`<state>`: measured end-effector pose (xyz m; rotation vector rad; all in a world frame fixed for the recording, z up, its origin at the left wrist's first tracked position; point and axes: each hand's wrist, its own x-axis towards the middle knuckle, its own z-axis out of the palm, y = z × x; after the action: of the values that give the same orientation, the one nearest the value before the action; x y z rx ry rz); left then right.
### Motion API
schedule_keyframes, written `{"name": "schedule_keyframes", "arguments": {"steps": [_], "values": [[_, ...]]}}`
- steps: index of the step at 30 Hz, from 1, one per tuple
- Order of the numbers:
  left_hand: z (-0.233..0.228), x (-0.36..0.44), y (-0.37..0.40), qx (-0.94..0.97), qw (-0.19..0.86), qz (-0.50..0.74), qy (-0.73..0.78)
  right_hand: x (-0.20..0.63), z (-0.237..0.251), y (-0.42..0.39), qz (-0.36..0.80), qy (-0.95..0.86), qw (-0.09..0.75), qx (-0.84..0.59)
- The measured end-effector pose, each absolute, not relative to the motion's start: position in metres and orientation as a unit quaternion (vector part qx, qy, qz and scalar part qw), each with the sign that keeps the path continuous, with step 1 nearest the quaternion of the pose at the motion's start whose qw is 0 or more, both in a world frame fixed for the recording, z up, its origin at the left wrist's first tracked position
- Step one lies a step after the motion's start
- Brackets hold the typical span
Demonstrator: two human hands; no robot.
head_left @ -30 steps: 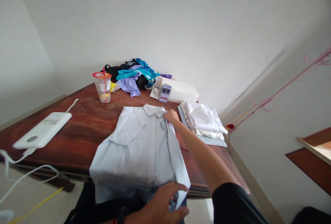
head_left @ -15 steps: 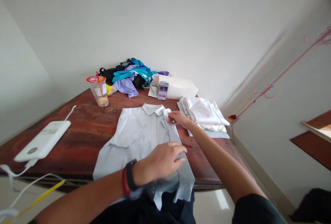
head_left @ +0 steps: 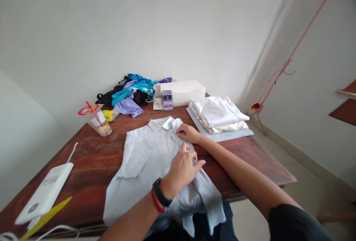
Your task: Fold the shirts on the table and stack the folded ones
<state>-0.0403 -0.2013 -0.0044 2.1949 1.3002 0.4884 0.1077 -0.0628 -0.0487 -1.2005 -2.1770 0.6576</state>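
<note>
At tabletop (head_left: 250, 155) centre we have the shirt (head_left: 155, 167) flat, hem overhanging the near edge. Left hand (head_left: 183, 167) presses it, fingers spread; right hand (head_left: 189, 134) pinches the placket. Risk: overhang drags the shirt off if pressure lifts.

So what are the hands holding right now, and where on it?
Both are on the light blue shirt: right hand pinches its edge by the collar, left hand presses the folded side mid-body.

Bright, even daylight, soft weak shadows. Slight sheen on tabletop (head_left: 91, 159). Wide-angle bending at edges, walls lean. Cup (head_left: 98, 121) and bottom-left corner motion-blurred; small pixelated patch on box (head_left: 182, 91).
</note>
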Motion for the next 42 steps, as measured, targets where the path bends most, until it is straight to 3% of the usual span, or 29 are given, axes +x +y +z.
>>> {"name": "schedule_keyframes", "arguments": {"steps": [6,17,23,30,36,42], "values": [[-0.006,-0.037,-0.217,0.812,0.326,0.168,0.453,0.111,-0.062,-0.059,0.165,-0.859,0.283,-0.393],[-0.005,-0.041,-0.249,0.864,0.398,0.104,0.290,0.114,-0.071,-0.053,0.166,-0.859,0.301,-0.378],[-0.006,-0.042,-0.268,0.779,0.473,0.226,0.345,0.115,-0.074,-0.051,0.164,-0.863,0.304,-0.369],[-0.029,-0.054,-0.299,0.590,0.639,0.377,0.320,0.114,-0.076,-0.050,0.163,-0.860,0.307,-0.374],[-0.063,-0.063,-0.322,0.522,0.630,0.449,0.360,0.115,-0.075,-0.050,0.169,-0.859,0.311,-0.370],[-0.091,-0.084,-0.344,0.668,0.529,0.371,0.368,0.115,-0.075,-0.050,0.168,-0.854,0.322,-0.373]]}}
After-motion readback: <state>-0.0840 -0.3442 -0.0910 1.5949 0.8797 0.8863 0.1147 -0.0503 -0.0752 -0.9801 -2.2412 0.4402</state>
